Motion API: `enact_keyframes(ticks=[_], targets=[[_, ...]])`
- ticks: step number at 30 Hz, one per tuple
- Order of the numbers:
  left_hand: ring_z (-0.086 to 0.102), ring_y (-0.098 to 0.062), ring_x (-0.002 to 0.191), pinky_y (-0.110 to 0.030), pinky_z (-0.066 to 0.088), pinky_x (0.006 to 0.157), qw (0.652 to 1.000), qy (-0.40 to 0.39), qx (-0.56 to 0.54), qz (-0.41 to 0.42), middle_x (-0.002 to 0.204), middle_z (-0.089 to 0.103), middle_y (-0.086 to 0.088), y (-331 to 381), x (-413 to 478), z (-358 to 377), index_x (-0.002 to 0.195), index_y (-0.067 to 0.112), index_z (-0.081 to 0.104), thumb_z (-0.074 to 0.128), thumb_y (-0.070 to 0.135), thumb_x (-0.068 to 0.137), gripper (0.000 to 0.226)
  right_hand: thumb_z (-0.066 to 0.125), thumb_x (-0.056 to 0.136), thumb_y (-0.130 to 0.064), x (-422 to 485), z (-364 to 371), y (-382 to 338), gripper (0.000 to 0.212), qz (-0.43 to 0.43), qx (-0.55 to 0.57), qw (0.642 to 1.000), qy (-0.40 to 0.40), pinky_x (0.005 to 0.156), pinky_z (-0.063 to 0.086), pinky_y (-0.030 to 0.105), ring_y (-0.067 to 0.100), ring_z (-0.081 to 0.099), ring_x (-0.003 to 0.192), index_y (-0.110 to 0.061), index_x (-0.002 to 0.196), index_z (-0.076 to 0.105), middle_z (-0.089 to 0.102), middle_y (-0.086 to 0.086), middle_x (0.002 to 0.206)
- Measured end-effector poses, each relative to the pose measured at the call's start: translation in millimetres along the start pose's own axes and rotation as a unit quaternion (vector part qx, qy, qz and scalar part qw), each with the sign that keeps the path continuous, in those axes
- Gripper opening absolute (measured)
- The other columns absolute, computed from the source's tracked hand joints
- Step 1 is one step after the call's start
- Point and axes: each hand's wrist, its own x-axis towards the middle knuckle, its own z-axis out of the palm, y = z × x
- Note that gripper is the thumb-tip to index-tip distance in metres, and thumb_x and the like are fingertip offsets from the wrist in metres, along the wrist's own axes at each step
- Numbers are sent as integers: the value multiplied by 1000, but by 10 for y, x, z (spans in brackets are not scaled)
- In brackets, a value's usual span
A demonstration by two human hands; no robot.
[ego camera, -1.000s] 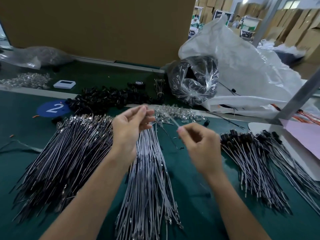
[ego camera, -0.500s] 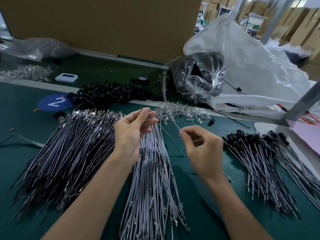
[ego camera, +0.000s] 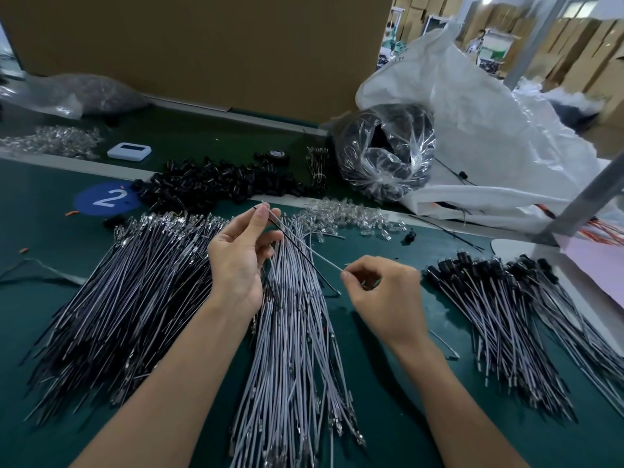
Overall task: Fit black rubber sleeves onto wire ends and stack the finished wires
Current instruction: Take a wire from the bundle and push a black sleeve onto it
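Green bench (ego camera: pixel 33 238) carries, left to right: pile of dark wires (ego camera: pixel 128 298), pile of grey wires (ego camera: pixel 290 366), stack of sleeved wires (ego camera: pixel 499 298); heap of black rubber sleeves (ego camera: pixel 216 184) lies at the back. Hands are apart above the grey pile. Left hand (ego camera: pixel 241 261) pinches the upper end of one grey wire (ego camera: pixel 326 261) along with a thin black wire (ego camera: pixel 304 255), and right hand (ego camera: pixel 385 292) pinches the grey wire's lower end.

1. We see a dark green table (ego camera: pixel 44 238) with a blue round sticker (ego camera: pixel 106 199) bearing a white "2".
2. The rubber sleeves (ego camera: pixel 216 182) are black; the middle wires (ego camera: pixel 290 366) are light grey.
3. The left bundle (ego camera: pixel 118 298) looks darker, perhaps black mixed with grey.
4. The board (ego camera: pixel 202 45) behind is brown, the big bag (ego camera: pixel 489 130) white.
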Motion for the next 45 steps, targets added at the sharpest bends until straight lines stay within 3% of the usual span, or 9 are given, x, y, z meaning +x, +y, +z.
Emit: enact_keyframes(ticks=[4, 10, 20, 23, 25, 30, 34, 42, 45], targets=[[64, -6, 57, -15, 44, 50, 1000, 2, 25, 17, 81, 76, 1, -32, 21, -14, 89, 15, 73, 69, 14, 86, 5, 74, 80, -11, -18, 36, 4, 9, 7, -8, 999, -39, 63, 51, 29, 10, 58, 61, -16, 73, 74, 67, -9, 66], [56, -6, 52, -15, 42, 49, 991, -60, 90, 74, 74, 74, 0, -95, -31, 69, 85, 12, 72, 66, 10, 89, 8, 67, 91, -28, -33, 100, -73, 34, 17, 33, 997, -66, 91, 46, 24, 8, 58, 105, -17, 123, 68, 69, -6, 112], [62, -11, 65, -20, 48, 53, 976, -148, 121, 102, 89, 75, -5, -119, -118, 179, 99, 12, 68, 68, 11, 87, 12, 64, 93, -9, -17, 167, -112, 13, 108, 262, 959, 3, 49, 50, 27, 13, 64, 53, -16, 83, 69, 65, -6, 61], [68, -11, 77, -26, 56, 62, 959, -89, 208, 171, 97, 73, 1, -39, 83, 209, 109, 23, 63, 71, 22, 88, 23, 65, 92, -10, 27, 152, -43, 11, 123, 225, 965, 54, 55, 49, 24, 12, 61, 58, -16, 84, 71, 66, -8, 66], [68, -11, 83, -33, 59, 75, 900, -38, 377, 217, 97, 71, 7, 33, 346, 258, 109, 22, 64, 70, 21, 91, 19, 66, 91, -10, 37, 137, -26, 10, 112, 204, 970, 71, 58, 47, 18, 7, 60, 61, -17, 86, 71, 68, -9, 70], [60, -31, 101, -38, 50, 76, 585, -42, 801, 122, 108, 65, -10, 172, 1054, 402, 116, 10, 65, 57, 5, 92, 26, 67, 90, -7, 14, 178, -13, 16, 97, 173, 976, 90, 56, 39, 8, 3, 58, 61, -22, 84, 68, 63, -14, 67], [51, -28, 77, -37, 44, 67, 478, -67, 871, 97, 91, 54, -12, 178, 1263, 389, 92, 1, 57, 54, -2, 90, 4, 67, 89, -4, 16, 220, -11, 21, 76, 160, 980, 89, 55, 38, 6, 3, 57, 60, -23, 81, 65, 61, -14, 66], [53, -29, 70, -40, 44, 67, 496, -60, 852, 159, 87, 59, -15, 195, 1321, 372, 83, 2, 58, 55, -9, 86, 11, 66, 88, -4, 10, 255, -24, 13, 55, 155, 983, 76, 57, 35, 4, 0, 54, 61, -15, 83, 68, 58, -15, 67], [60, -38, 104, -45, 51, 87, 621, -55, 759, 189, 115, 62, -18, 177, 1235, 403, 113, 3, 64, 60, -4, 89, 26, 66, 89, -5, 18, 234, -37, 12, 63, 172, 980, 80, 58, 39, 7, 4, 58, 63, -16, 85, 70, 63, -12, 70]])
